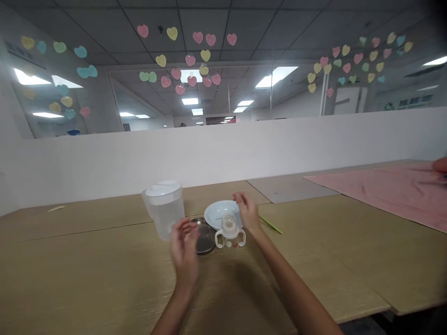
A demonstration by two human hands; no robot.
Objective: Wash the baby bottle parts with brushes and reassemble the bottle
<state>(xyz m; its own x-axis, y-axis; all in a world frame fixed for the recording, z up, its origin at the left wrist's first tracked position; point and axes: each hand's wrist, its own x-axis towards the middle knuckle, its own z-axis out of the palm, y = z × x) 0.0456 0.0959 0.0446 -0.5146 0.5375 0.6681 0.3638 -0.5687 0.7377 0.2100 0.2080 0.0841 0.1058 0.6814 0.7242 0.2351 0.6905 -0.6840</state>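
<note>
My left hand [184,251] is raised at the near side of a round metal plate [206,238], slightly blurred. Its fingers curve loosely apart from the thumb, with nothing seen in them. Over the right rim of a pale blue bowl [218,211] hovers my right hand [248,213], fingers bent and apart; I see nothing held there either. Between the hands a clear baby bottle [230,235] with two white handles and a domed cap stands upright, in front of the bowl. A translucent lidded pitcher [167,211] stands left of the plate.
A thin green stick-like item [271,225] lies right of the bowl. Pink cloth [384,190] covers the table's right side, where part of another person's hand [440,165] shows. A small pale strip [56,208] lies far left. Behind the table [87,279] rises a white wall [104,163].
</note>
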